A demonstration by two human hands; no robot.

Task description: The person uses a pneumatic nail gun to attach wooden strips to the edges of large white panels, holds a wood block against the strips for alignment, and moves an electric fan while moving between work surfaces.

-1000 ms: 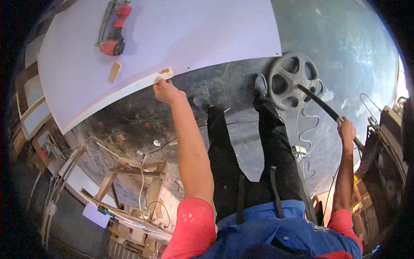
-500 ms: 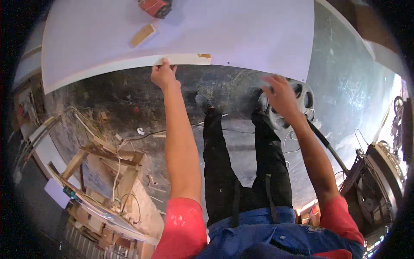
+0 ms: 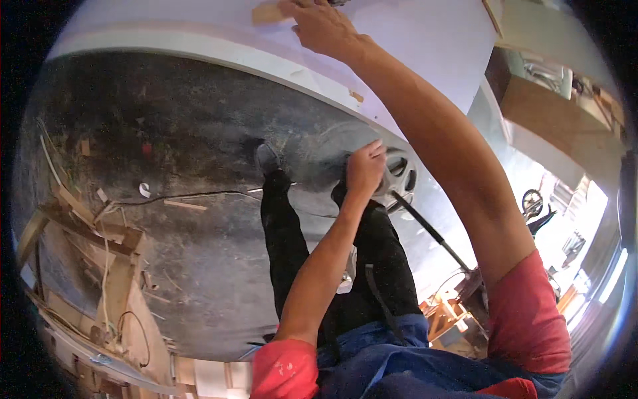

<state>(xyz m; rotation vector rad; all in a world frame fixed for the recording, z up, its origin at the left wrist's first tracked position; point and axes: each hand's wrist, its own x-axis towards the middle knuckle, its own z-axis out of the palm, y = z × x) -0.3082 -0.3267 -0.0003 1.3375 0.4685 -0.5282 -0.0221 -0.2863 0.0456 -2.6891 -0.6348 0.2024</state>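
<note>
A large pale lilac panel lies across the top of the view. Along its near edge runs a white strip, with a small brown patch at its right end. My right arm stretches far over the panel. At the upper edge of the view, my right hand has its thumb apart from the fingers, which reach the right end of a small tan wooden block. A dark object beside those fingers is mostly cut off. Below the panel's edge, my left hand is closed; whatever its curled fingers hold, if anything, is hidden.
A grey wheel-shaped base with a dark pole stands by my right foot. On the dark floor lie a cable and wood scraps. A wooden frame stands at lower left; a brown box is at right.
My left hand has let go of the white strip and moved down and right. My right hand has reached up across the panel to the block. The view has swung to the right.
</note>
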